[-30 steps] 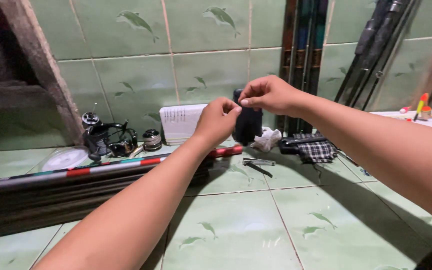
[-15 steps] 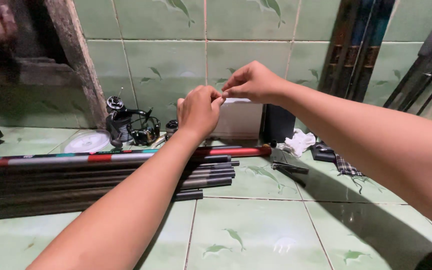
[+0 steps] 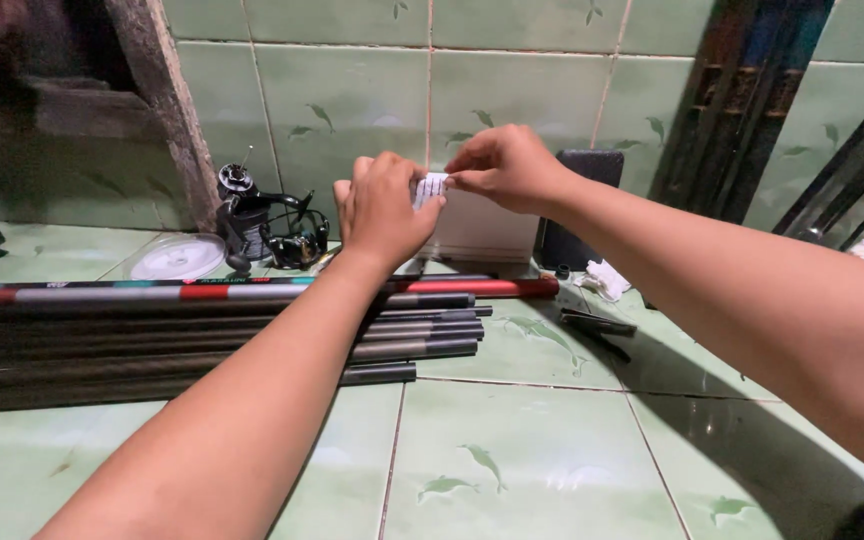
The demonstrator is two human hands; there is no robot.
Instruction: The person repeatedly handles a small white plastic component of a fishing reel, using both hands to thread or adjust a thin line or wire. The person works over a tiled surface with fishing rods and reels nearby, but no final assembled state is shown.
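Both arms are stretched out over the green tiled floor (image 3: 512,450), and the two hands meet up near the wall. The left hand (image 3: 384,212) and the right hand (image 3: 505,168) are each pinched shut on a small white slip (image 3: 430,187), a tag or a bit of tape by the look of it, held in the air between thumb and fingertips, with the other fingers curled in. What the slip is exactly I cannot make out; it is too small. It hangs just in front of a white box (image 3: 480,228) that stands against the wall, with a dark block (image 3: 577,225) close beside that. Below the wrists lies a bundle of dark rod sections (image 3: 252,335) laid side by side, and a red and grey rod (image 3: 252,291) along the far edge of them. To the left sit a black fishing reel (image 3: 267,232) and a clear spool (image 3: 180,258); a white rag (image 3: 602,278) lies to the right. To my eye the hands are in the middle of peeling or tearing the slip, the two pinches working against each other. Going on would want a steady pull with both tips kept tight, since so small a piece slips easily.
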